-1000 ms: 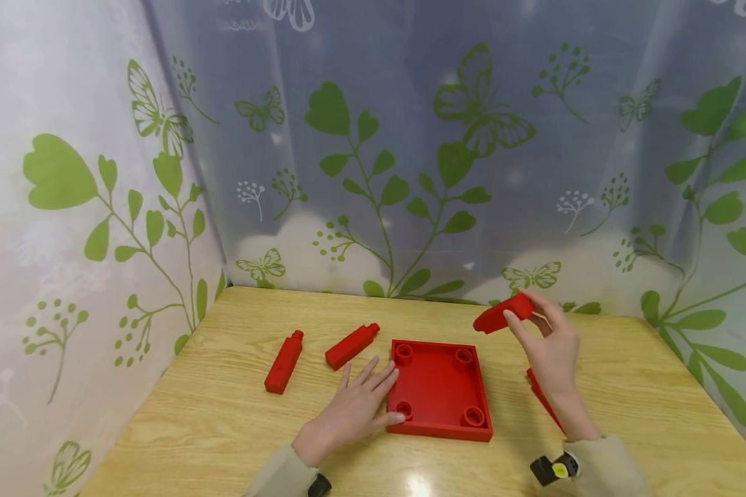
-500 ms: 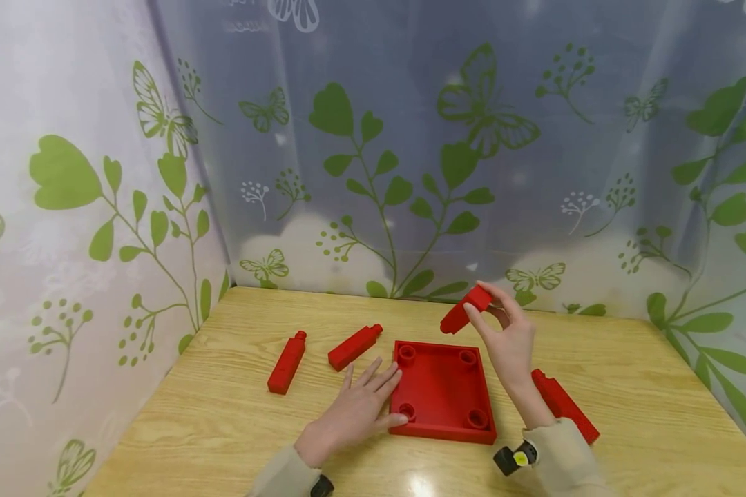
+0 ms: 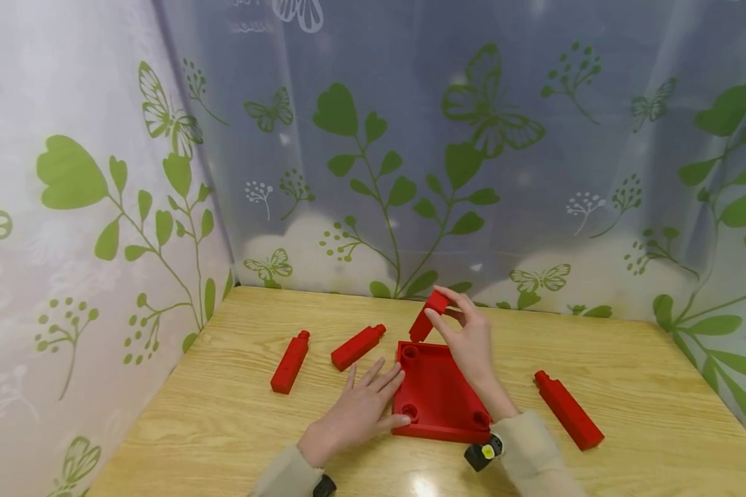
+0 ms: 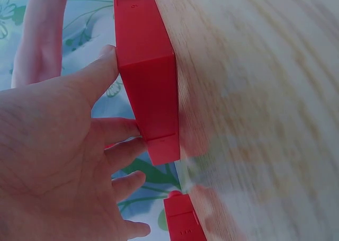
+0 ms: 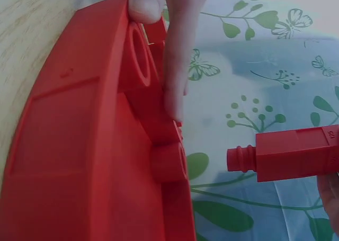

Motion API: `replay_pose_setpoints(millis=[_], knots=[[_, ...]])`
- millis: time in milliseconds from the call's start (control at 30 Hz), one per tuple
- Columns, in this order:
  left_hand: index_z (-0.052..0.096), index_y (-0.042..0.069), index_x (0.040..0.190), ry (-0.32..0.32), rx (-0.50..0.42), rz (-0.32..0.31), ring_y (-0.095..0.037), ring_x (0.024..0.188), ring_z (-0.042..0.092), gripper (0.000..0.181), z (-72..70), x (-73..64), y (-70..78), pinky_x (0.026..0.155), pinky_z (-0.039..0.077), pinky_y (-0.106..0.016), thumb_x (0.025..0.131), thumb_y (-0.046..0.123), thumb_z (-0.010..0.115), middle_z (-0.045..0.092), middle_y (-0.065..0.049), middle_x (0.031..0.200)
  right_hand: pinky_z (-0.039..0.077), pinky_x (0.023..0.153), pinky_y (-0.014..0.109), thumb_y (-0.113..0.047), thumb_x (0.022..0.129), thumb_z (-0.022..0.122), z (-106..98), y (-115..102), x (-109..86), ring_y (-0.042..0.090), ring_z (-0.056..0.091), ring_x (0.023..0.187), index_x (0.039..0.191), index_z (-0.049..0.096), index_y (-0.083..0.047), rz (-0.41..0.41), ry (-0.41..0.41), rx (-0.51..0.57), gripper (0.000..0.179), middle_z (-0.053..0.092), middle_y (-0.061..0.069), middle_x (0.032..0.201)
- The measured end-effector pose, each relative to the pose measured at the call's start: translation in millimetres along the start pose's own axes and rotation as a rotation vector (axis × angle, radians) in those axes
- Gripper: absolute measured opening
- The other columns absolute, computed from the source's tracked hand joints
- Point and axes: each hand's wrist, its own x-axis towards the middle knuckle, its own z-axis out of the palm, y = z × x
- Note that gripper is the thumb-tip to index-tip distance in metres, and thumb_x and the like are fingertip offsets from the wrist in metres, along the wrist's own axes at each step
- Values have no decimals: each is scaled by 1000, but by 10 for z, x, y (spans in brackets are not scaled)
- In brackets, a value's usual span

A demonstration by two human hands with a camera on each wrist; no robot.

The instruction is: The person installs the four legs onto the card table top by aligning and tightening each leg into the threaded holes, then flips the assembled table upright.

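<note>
Closest in, here's the left hand, fingers spread and fairly straight against the left side of the square red tray, a brace rather than a grasp; if that pressure is too light, a downward shove could skid the tray across the wooden table. Well off to the right lies a loose red leg. Over on the left, two more, the middle leg near those fingertips, easily knocked by a stray move, and the leftmost leg. Farther out, the right hand pinches the held leg by its plain end, tilted above the tray's far edge, its ridged peg clear of the far-left socket. Come in slanted and the peg could catch the lip; pinched only at one end, the leg could swivel.
</note>
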Motion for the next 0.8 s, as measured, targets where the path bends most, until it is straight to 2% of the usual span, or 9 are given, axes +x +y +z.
replay_pose_setpoints(millis=[67,200,500,700,800], knots=[[36,9,158,5,3,2,-34,155,16,76,2,5,0,118,11,-69,99,53,57,29,-4,166,52,92,17,-2,88,77,27,96,2,29,65,102,129,68,-4,-3,-25,0,42,68,18,113],[37,9,157,10,12,3,-34,155,17,76,8,13,2,118,12,-69,99,53,57,30,-4,165,55,94,28,-8,88,78,48,186,-9,26,67,102,128,69,-10,8,-80,-9,41,69,13,111],[37,9,157,11,26,4,-34,155,18,76,13,15,1,118,13,-69,99,54,56,30,-4,165,55,94,49,-11,88,79,67,260,-35,29,68,103,129,69,-8,15,-138,-80,43,69,12,111],[38,8,157,14,17,3,-34,155,18,76,2,5,7,118,13,-70,99,53,57,31,-5,165,54,93,55,-11,89,78,85,286,-15,31,66,106,129,68,-6,22,-190,-93,42,69,14,112],[37,8,157,11,11,1,-33,155,17,76,9,6,2,118,13,-70,99,53,58,31,-5,165,55,93,54,-10,89,78,93,311,3,32,65,107,129,68,-3,20,-228,-105,41,69,15,115]])
